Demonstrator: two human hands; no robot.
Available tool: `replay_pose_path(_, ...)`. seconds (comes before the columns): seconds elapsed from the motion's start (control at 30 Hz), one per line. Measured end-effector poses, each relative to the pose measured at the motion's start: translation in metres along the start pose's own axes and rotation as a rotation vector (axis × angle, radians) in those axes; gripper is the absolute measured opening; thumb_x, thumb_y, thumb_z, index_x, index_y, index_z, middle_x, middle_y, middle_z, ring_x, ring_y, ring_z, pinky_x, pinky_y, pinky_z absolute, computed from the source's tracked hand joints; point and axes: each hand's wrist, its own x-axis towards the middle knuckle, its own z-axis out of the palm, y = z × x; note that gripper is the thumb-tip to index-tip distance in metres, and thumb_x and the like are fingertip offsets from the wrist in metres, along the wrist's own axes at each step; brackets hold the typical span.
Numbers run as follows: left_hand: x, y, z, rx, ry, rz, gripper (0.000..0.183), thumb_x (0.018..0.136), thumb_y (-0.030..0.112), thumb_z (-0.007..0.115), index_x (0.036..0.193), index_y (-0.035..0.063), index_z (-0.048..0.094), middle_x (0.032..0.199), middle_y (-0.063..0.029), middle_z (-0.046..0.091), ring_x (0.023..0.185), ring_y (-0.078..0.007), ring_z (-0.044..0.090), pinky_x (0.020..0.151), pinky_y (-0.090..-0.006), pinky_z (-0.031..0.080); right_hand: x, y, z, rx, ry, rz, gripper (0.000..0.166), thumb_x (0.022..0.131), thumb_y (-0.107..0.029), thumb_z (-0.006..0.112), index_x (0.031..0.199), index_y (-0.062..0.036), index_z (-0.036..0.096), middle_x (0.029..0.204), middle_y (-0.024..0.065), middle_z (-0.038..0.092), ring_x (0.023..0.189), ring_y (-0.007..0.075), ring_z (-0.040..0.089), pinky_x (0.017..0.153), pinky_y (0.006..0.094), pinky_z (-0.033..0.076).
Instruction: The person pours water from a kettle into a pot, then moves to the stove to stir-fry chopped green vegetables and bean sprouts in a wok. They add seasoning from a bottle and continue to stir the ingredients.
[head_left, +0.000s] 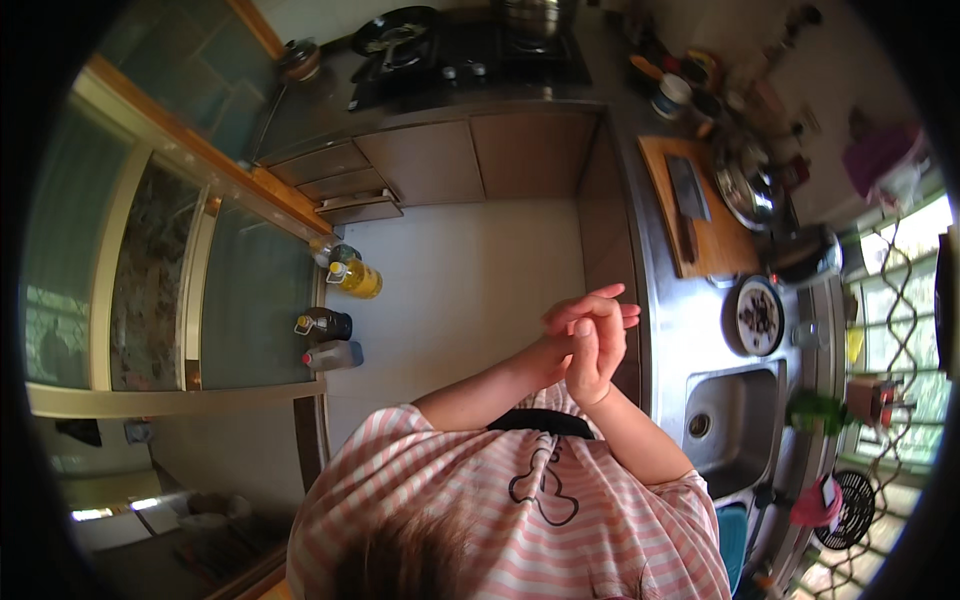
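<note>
My left hand (559, 348) and my right hand (603, 351) meet in front of my waist, pressed together and crossed. The right hand overlaps the left and hides part of it. Several fingertips stick out to the right, and no object shows in either hand. To the right runs a steel counter (664, 330) with a sink (731, 427) let into it. A cleaver (688, 191) with a brown handle lies on a wooden cutting board (731, 251). Nearer the sink, a round white dish (759, 315) holds dark food pieces.
Ahead, a wok (394, 30) and a metal pot (534, 19) stand on a gas hob (465, 71). Beneath the counter, a drawer (360, 202) sticks out slightly. Bottles of yellow oil (360, 279) and dark liquid (326, 324) line the floor at left, beside sliding glass doors (255, 300).
</note>
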Motion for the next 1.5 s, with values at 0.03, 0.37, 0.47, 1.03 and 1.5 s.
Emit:
replay_pose_path(0.03,0.000,0.011,-0.013,0.058,0.072,0.023,0.064,0.097,0.044,0.039,0.144,0.0032,0.022,0.140,-0.0221,0.040,0.131,-0.0321,0.039,0.109,-0.0416,0.032,0.012,0.013,0.010,0.004,-0.029,0.015,0.019,0.095,-0.011,0.042,0.106,0.0029,0.049,0.086,0.0176,0.061,0.079,0.0267,0.061,0.076,0.0353,0.048)
replay_pose_path(0.37,0.027,0.106,-0.152,-0.079,0.634,0.173,0.069,0.096,0.054,0.038,0.140,0.0009,0.029,0.138,-0.0210,0.041,0.132,-0.0331,0.036,0.110,-0.0424,0.029,0.115,0.137,0.071,-0.604,-0.565,-0.223,0.068,0.093,-0.031,0.051,0.147,-0.0076,0.017,0.124,0.0154,0.057,0.112,0.0375,0.055,0.105,0.0439,0.032)
replay_pose_path(0.47,0.055,0.153,-0.191,-0.418,0.549,0.103,0.069,0.096,0.057,0.027,0.139,0.0040,0.034,0.143,-0.0180,0.036,0.136,-0.0312,0.030,0.113,-0.0409,0.021,0.169,0.176,0.083,-0.522,-0.729,-0.248,0.065,0.086,-0.035,0.056,0.133,0.0069,0.038,0.133,0.0276,0.045,0.129,0.0424,0.038,0.109,0.0514,0.024)
replay_pose_path(1.03,0.126,0.275,-0.341,-0.187,0.661,0.047,0.051,0.099,0.040,0.035,0.136,0.0044,0.038,0.135,-0.0089,0.045,0.125,-0.0203,0.043,0.106,-0.0375,0.031,0.372,0.334,0.170,-0.568,-0.952,-0.454,0.041,0.076,-0.030,0.060,0.111,-0.0080,0.062,0.108,0.0126,0.061,0.101,0.0305,0.059,0.087,0.0402,0.046)
replay_pose_path(1.5,0.112,0.436,-0.536,-0.350,0.676,-0.144,0.038,0.092,0.030,0.050,0.120,0.0047,0.048,0.124,-0.0211,0.053,0.113,-0.0343,0.054,0.095,-0.0512,0.045,0.497,0.461,0.319,-0.812,-0.254,0.413,0.075,0.084,-0.016,0.063,0.145,-0.0128,0.021,0.102,0.0225,0.056,0.077,0.0342,0.062,0.069,0.0401,0.053)
